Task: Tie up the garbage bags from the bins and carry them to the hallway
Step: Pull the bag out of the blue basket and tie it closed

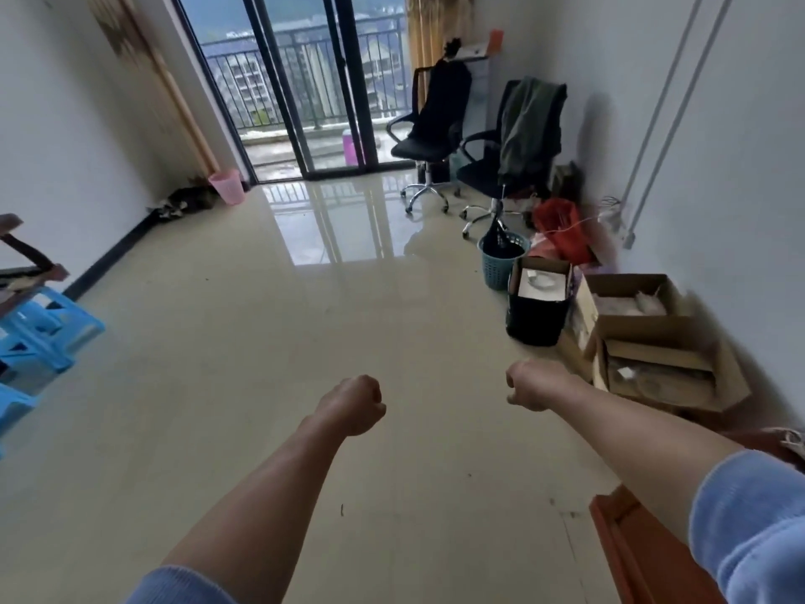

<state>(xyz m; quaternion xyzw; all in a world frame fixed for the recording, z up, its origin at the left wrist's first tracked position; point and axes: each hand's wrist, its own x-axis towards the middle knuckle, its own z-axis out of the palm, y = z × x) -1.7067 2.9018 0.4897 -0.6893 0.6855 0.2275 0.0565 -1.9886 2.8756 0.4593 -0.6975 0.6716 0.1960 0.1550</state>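
Both my arms reach forward over the tiled floor, sleeves pushed up. My left hand (353,405) is curled into a fist with nothing in it. My right hand (532,385) is also a closed fist, holding nothing. A blue mesh bin (501,265) with a black garbage bag (501,241) sticking up out of it stands at the right, beyond my right hand. A pink bin (227,186) stands far off at the left wall by the balcony door; what is inside it is hidden.
A black bin (536,313) holding a white box stands in front of the blue bin. Open cardboard boxes (644,337) line the right wall. Two office chairs (435,137) and a red bag (562,224) stand behind. Blue plastic stools (39,333) are at left. An orange door (631,547) is at lower right.
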